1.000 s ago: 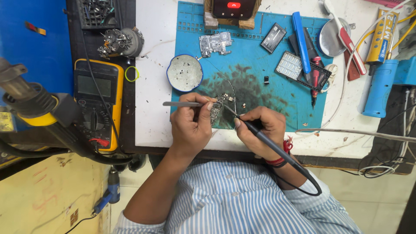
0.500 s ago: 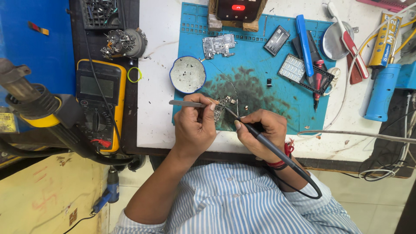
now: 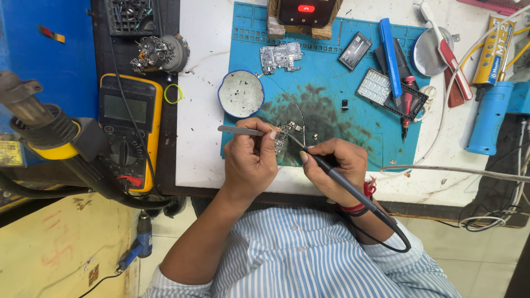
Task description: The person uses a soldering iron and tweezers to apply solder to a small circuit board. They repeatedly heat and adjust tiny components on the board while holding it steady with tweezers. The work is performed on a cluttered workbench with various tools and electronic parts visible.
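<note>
Two tools in play: my left hand (image 3: 249,160) pinches metal tweezers (image 3: 243,131), my right hand (image 3: 334,168) grips a black soldering iron (image 3: 342,179) like a pen. Both tips meet at the small circuit board (image 3: 284,135), which lies on the scorched patch of the blue work mat (image 3: 331,110), near the mat's front edge just beyond my knuckles.

Risk, my call: the tweezers slip and the iron tip skids across neighbouring parts, bridging or lifting them; my fingers sit close to the hot end; the cord trailing over my wrist could tug the iron off its spot.

Iron's long axis runs diagonal, tip pointing up-left toward the board, cord end down-right toward my shirt. Tweezers lie nearly horizontal, points facing right.
</note>
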{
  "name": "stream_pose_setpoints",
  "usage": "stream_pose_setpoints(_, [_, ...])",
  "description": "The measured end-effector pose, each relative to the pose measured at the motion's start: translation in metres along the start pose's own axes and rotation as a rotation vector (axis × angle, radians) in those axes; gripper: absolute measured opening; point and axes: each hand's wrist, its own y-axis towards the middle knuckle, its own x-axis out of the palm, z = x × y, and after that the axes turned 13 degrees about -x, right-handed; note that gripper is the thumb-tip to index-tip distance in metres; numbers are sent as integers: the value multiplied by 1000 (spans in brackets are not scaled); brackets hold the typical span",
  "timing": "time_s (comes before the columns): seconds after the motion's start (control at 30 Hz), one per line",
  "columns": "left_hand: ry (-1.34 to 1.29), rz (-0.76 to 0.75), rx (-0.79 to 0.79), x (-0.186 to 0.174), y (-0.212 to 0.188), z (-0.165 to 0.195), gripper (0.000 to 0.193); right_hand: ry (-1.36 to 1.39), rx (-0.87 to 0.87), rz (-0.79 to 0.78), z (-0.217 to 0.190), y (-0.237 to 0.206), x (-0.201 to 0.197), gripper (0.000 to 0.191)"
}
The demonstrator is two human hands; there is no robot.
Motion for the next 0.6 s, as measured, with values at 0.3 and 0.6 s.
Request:
stream_pose_setpoints(0.3, [2,9,0,1,0,0,15,0,21,-6,-2,1,-1,13])
stream_pose_setpoints(0.6, [21,3,15,0,1,0,14,5,22,-5,1,-1,0,13])
